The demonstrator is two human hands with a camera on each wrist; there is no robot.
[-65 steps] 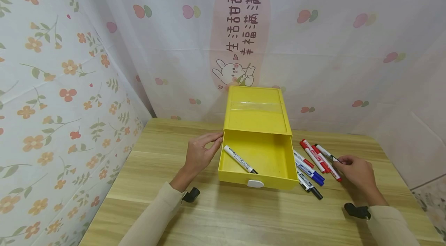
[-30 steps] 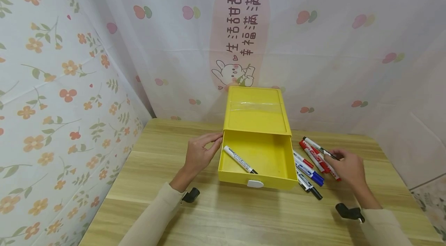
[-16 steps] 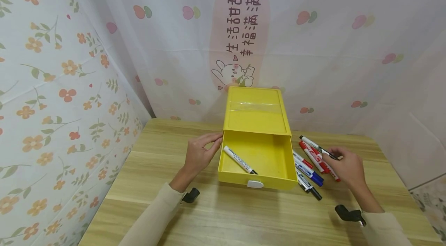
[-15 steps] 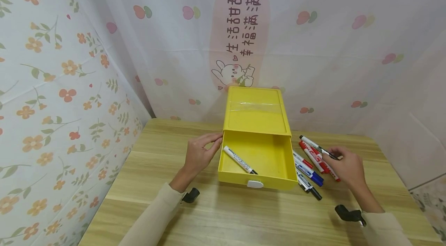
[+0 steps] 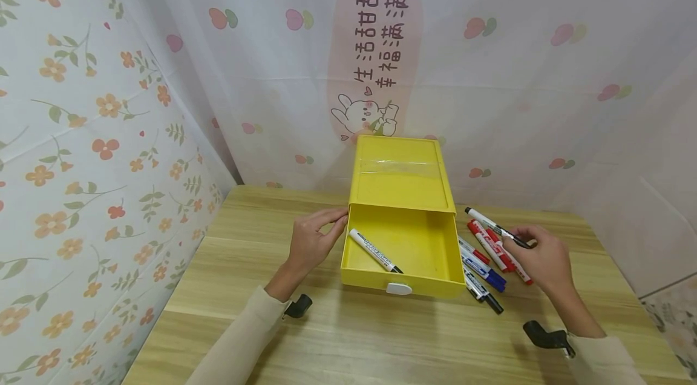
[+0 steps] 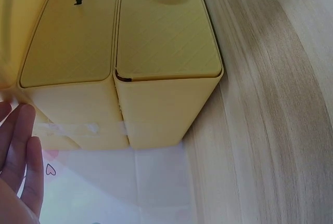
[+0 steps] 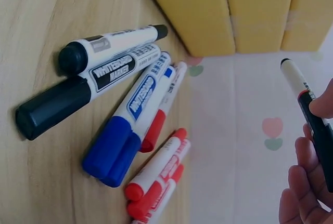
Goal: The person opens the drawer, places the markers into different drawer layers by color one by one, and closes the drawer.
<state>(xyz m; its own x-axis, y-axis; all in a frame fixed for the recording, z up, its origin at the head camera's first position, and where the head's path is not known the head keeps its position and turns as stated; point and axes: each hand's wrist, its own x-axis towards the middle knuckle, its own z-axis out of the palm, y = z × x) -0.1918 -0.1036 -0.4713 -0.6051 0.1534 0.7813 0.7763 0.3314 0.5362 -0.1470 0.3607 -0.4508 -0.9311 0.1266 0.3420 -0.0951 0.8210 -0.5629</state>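
Head view: I look down on a yellow cabinet standing on the wooden worktop, its top drawer pulled out towards me.
Right hand: from my end I see the right hand to the right of the cabinet, its fingers narrow, pinching one marker between thumb and fingertips.
Held marker: the held marker is white and black with a red ring, tilted, its white end pointing towards the cabinet; on my right wrist feed it shows apart from the loose markers.
Left hand: I have the left hand against the cabinet's left side, fingers fairly straight and touching the yellow wall, gripping nothing that I can make out.
Top drawer: one white marker with a black end lies slanted inside, near the left wall; a white handle sits on the front.
Black markers: I count two black-capped markers lying side by side, touching.
Blue markers: two blue-capped markers lie next to them.
Red markers: a red-capped white marker lies beside the blue pair; I see more red markers bunched just beyond, below the held one in the head view.
Backdrop: a printed curtain hangs behind the cabinet.
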